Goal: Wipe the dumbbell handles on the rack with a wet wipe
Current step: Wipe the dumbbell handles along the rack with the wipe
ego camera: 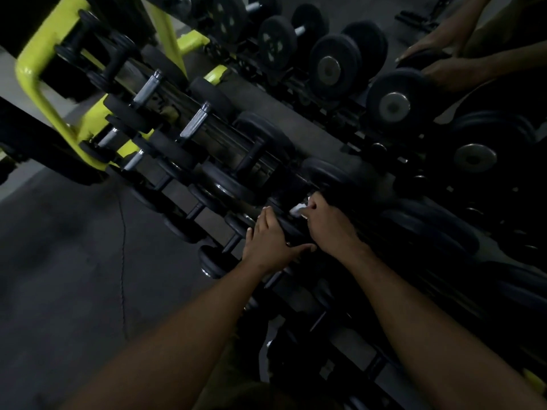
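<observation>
Wiping in progress at the lower tier of the rack. Right hand curled around a white wet wipe, pressed against a dark dumbbell handle, itself largely hidden by the fingers. Left hand laid flat, fingers straight, steadying the adjacent dumbbell plate. Judged partway: no visible sign of which handles are finished; four chrome handles toward the rack's far-left end apparently pending. One wipe visible. Two hands engaged. Dumbbell total not countable in the dim light.
</observation>
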A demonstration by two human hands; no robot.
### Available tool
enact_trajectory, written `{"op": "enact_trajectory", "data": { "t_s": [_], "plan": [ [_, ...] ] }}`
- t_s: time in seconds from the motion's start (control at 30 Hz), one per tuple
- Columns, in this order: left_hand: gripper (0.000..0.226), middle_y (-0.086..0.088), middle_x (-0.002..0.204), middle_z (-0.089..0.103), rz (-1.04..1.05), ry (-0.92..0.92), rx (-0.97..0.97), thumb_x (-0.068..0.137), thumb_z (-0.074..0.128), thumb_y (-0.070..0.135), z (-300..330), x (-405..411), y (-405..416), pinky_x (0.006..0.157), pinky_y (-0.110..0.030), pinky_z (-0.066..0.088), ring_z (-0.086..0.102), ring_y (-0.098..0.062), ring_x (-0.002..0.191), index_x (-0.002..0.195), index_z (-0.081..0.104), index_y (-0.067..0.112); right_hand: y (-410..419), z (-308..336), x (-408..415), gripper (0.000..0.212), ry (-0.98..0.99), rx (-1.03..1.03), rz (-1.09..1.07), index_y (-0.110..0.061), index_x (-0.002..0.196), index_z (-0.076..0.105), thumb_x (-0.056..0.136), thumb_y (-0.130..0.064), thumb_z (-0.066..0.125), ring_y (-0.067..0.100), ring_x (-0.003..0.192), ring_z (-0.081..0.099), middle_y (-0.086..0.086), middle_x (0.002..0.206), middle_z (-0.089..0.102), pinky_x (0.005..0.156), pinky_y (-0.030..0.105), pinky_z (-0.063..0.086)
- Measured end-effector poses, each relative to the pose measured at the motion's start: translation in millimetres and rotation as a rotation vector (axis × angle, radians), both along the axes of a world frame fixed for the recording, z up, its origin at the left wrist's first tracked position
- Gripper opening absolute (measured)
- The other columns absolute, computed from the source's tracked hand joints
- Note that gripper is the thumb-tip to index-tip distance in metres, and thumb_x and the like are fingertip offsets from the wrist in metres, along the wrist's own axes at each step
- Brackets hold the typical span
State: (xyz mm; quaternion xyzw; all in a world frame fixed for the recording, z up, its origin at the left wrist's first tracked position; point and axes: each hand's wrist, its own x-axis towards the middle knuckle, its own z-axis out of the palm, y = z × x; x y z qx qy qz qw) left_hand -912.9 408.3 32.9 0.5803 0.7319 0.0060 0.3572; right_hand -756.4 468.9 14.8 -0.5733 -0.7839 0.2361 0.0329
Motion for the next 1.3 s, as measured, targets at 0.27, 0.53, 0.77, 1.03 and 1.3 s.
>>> {"op": "enact_trajectory", "data": {
  "t_s": [0.27, 0.53, 0.77, 1.03, 1.3],
  "plan": [
    [0.144, -0.004, 0.170, -0.007, 0.007, -0.014, 0.003, 0.063, 0.064, 0.088, -1.0, -1.1, -1.0, 0.126, -0.050, 0.008, -0.002, -0.019, 0.157, 0.160, -0.010, 0.011, -0.7, -2.1, -9.3, 0.032, 0.030, 0.099, -0.288, -0.016, 0.123, 0.048, 0.104, -0.033, 0.029, 0.033, 0.088, 0.060, 0.008, 0.116, 0.055, 0.070, 0.038, 0.044],
    [0.146, -0.003, 0.170, -0.009, 0.015, -0.038, -0.006, 0.060, 0.063, 0.091, -1.4, -2.1, -2.6, 0.126, -0.051, 0.008, -0.002, -0.018, 0.157, 0.160, -0.011, 0.013, -14.8, -9.3, -12.9, 0.036, 0.379, 0.038, -0.600, -0.017, 0.127, 0.058, 0.101, -0.025, 0.035, 0.023, 0.108, 0.058, 0.004, 0.127, 0.057, 0.088, 0.031, 0.046],
    [0.145, -0.004, 0.170, -0.009, 0.006, -0.045, -0.016, 0.063, 0.064, 0.088, -0.7, -2.0, -1.6, 0.126, -0.051, 0.008, 0.000, -0.020, 0.157, 0.160, -0.012, 0.012, -23.7, -13.3, -14.9, 0.025, 0.363, 0.017, -0.754, -0.012, 0.103, 0.075, 0.096, -0.020, 0.052, 0.023, 0.092, 0.069, 0.009, 0.099, 0.075, 0.072, 0.016, 0.042],
    [0.142, -0.005, 0.170, -0.007, 0.006, -0.044, 0.001, 0.065, 0.066, 0.085, 1.4, -1.9, -2.6, 0.126, -0.052, 0.010, 0.002, -0.021, 0.157, 0.160, -0.010, 0.011, -10.6, -11.0, -7.4, 0.024, 0.781, -0.284, -0.913, -0.015, 0.054, 0.053, 0.077, -0.007, 0.049, 0.009, 0.069, 0.064, -0.003, 0.063, 0.067, 0.081, 0.031, 0.048],
    [0.142, -0.004, 0.170, -0.010, 0.002, -0.044, -0.004, 0.066, 0.066, 0.085, 0.1, -2.5, -2.5, 0.126, -0.051, 0.009, 0.001, -0.021, 0.157, 0.160, -0.011, 0.012, -9.2, -9.7, -2.6, 0.025, 0.938, -0.586, -0.771, -0.018, 0.056, 0.072, 0.072, -0.013, 0.054, 0.020, 0.093, 0.067, 0.006, 0.083, 0.075, 0.101, 0.039, 0.046]
  ]
}}
